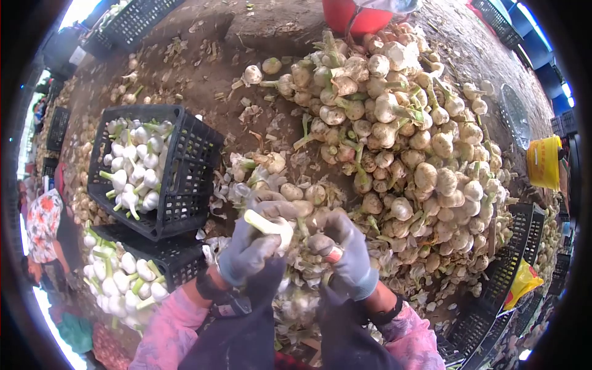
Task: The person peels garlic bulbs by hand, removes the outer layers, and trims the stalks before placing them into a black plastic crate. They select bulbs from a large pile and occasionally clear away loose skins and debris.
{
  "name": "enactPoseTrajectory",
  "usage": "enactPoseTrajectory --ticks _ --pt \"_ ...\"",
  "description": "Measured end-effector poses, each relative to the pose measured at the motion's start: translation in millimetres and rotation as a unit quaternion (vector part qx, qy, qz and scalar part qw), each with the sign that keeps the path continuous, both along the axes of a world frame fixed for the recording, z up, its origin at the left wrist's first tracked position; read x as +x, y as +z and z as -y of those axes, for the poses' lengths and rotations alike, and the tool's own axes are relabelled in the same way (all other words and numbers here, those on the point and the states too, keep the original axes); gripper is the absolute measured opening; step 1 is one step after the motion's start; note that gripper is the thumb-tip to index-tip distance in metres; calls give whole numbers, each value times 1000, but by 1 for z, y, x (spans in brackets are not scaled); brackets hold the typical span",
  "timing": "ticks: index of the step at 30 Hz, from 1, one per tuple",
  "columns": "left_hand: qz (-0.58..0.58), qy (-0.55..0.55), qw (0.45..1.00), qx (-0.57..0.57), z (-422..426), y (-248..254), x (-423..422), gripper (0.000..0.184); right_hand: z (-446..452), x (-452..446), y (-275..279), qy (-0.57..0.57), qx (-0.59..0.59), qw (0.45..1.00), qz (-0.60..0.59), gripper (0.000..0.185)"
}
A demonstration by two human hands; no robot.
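Near the centre my left hand (250, 243), in a grey glove, is closed round a peeled white garlic bulb (280, 231) with its pale stem pointing up and left. My right hand (348, 246), also gloved, is closed just to the right, with a small object showing a reddish part (334, 254) between thumb and fingers; what it is I cannot make out. Loose unpeeled bulbs and skins lie beneath both hands. A large heap of unpeeled garlic (425, 176) spreads ahead and to the right.
At the left, a black crate (185, 172) of white bulbs rests beside a lower crate (179, 262) and more peeled garlic (123, 277). A red bucket (357, 20) stands beyond the heap. Yellow bucket (544, 162) and black crates (502, 271) are at right. Another person (46, 222) is far left.
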State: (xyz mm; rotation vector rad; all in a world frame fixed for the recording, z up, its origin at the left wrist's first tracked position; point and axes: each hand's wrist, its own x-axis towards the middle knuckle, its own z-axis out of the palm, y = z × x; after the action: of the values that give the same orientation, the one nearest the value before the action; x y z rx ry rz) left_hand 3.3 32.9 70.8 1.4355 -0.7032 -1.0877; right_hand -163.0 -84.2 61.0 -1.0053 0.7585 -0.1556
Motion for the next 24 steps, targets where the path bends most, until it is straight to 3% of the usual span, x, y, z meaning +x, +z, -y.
enactPoseTrajectory --ticks 2,6,7,9,10,11,12,13,14,17,19,20,21,24 --pt "129 -15 991 -27 9 0 -3 47 -11 15 -4 -34 -54 996 65 40" --pt "142 -6 985 -103 6 -17 0 38 -13 14 -24 -78 210 957 187 31" --pt "-20 26 997 -66 0 -13 -6 33 -12 12 -27 -91 286 933 197 29" --pt "-45 66 995 -52 -2 -18 -12 32 -13 12 -20 -106 247 953 141 30" --pt "20 62 995 -69 0 -19 -11 30 -13 12 -14 -113 226 961 112 31" --pt "85 62 991 -85 3 -17 -11 30 -13 11 -7 -58 35 996 61 34" --pt "224 37 966 -122 10 -12 -6 28 -23 15 -1 -94 -58 991 74 33" --pt "359 10 920 -157 15 -8 -4 27 -25 14 -6 -98 -245 962 68 30" --pt "379 13 910 -164 17 -8 -6 26 -25 15 -10 -99 -423 899 59 26" --pt "410 8 895 -176 18 -8 -8 22 -21 15 -2 -83 -403 911 13 19" --pt "130 63 980 -138 13 -5 -16 16 -13 20 -4 -67 -369 927 -23 15" --pt "-15 88 989 -114 12 -4 -17 13 -9 23 -6 -59 -351 934 -40 14" --pt "5 68 986 -151 12 -12 -10 9 -8 24 -15 -59 -343 936 -60 14" --pt "-283 67 937 -194 22 -14 -5 33 -15 20 -44 2 -341 935 -98 14"
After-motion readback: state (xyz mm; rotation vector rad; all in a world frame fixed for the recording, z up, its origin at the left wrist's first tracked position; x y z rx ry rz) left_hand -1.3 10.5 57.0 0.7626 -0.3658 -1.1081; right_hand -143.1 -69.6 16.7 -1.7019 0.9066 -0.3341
